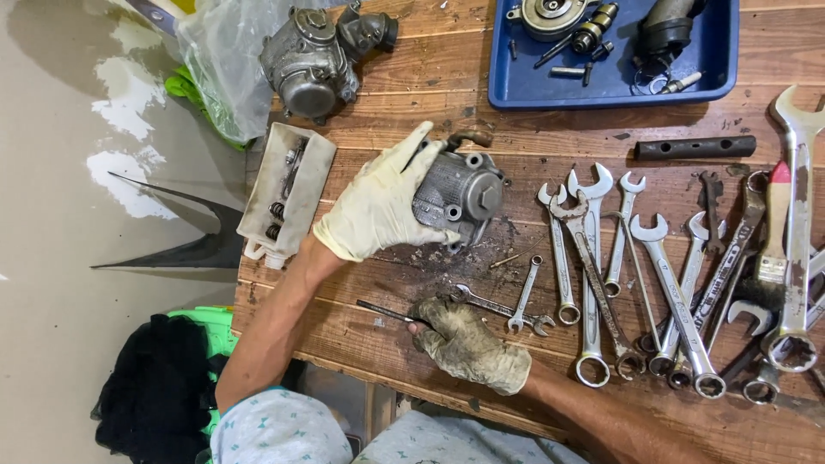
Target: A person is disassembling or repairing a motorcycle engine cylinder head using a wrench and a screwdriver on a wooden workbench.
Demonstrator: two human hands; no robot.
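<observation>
Left hand (378,204): gloved, fingers wrapped over a grey cast-metal pump housing (460,196), tilting it on the wooden bench (412,335).
Right hand (468,344): dirty glove, closed on a thin dark rod-like tool (382,310) lying flat.
Housing handling: likely heavy, rigid, greasy; broad sides look safest to grasp, not its brass fitting (468,137).
Nearby: small spanners (516,305) beside the right hand; row of wrenches (653,283), blue tray (516,86) beyond.

Housing (460,193): cast metal, matt grey, grimy.
Left glove (378,206): pale rubbery material, smooth, lightly soiled.
Right glove (468,344): same material, heavily stained, creased.
Wrenches (653,283): bright steel, semi-gloss, worn.
Tabletop (412,94): bare wooden planks, rough, oil-marked.
Tray (516,82): blue plastic, smooth.
</observation>
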